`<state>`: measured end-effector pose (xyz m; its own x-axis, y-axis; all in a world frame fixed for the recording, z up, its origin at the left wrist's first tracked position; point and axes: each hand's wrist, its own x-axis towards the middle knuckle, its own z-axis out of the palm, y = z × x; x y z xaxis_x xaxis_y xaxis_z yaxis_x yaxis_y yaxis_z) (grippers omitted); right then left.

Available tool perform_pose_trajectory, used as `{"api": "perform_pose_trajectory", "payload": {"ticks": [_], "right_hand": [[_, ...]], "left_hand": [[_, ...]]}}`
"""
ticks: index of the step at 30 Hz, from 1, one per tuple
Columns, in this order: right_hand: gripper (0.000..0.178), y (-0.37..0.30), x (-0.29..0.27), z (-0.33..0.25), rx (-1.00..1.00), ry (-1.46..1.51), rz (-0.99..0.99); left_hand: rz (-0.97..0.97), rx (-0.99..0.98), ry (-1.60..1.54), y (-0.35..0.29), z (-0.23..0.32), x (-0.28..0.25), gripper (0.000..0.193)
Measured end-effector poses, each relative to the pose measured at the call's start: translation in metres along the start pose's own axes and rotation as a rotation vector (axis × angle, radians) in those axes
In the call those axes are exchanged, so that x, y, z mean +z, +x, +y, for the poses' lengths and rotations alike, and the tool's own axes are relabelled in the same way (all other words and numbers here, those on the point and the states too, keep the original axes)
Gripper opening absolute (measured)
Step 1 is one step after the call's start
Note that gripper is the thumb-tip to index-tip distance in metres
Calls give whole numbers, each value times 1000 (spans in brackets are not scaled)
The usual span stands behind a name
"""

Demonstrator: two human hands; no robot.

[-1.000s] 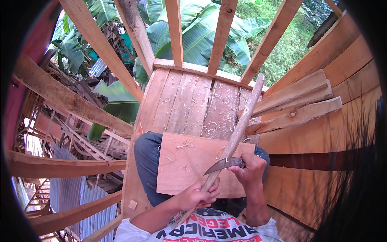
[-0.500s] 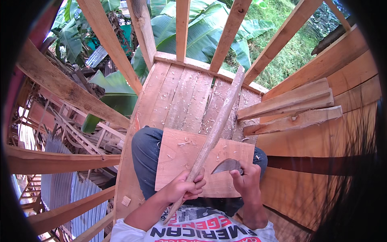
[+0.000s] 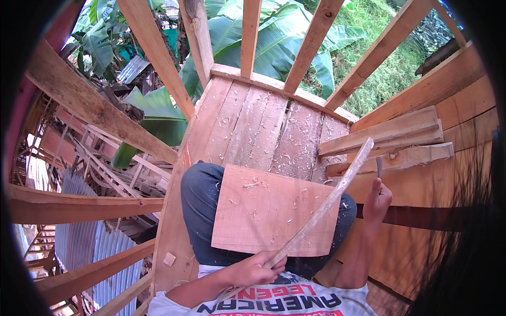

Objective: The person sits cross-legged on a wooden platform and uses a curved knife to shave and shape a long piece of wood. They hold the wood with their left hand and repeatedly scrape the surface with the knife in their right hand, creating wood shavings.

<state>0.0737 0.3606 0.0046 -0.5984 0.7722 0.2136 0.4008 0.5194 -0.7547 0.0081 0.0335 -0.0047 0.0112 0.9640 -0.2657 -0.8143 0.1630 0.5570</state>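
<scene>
My left hand (image 3: 257, 270) is closed round the lower part of a long, roughly shaped wooden stick (image 3: 328, 207). The stick slants up and to the right over a flat wooden board (image 3: 258, 216) that lies across my lap, with a few curled shavings on it. Raised at the right, beside the stick's far end and apart from it, my right hand (image 3: 378, 199) grips a short knife (image 3: 379, 166) with its blade pointing up. The blade shows almost edge-on now; the earlier frame shows it broad and curved. The knife's handle is hidden in my fist.
Shavings litter the plank floor (image 3: 247, 129) ahead. Wooden posts (image 3: 311, 47) and rails enclose it, with banana leaves (image 3: 263, 39) beyond. Offcut boards (image 3: 390, 131) lean at the right against a plank wall (image 3: 411, 181). A small wood block (image 3: 169, 258) lies at the left.
The stick's far end has swung right and down, and my left hand has moved lower. My right hand has lifted up and to the right, turning the knife's blade upward.
</scene>
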Motion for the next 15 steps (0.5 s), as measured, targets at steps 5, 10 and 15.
{"api": "perform_pose_trajectory", "payload": {"ticks": [5,10,15], "right_hand": [[52,-84,40,-51,-275,-111,-352],[52,-90,51,-60,-377,-177,-401],[56,-72,54,-49,-439,-303,-270]], "left_hand": [[105,-27,-199,-5,18,-12,20],[136,-1,-106,1,20,2,17],[131,-34,-166,1,26,5,20]]}}
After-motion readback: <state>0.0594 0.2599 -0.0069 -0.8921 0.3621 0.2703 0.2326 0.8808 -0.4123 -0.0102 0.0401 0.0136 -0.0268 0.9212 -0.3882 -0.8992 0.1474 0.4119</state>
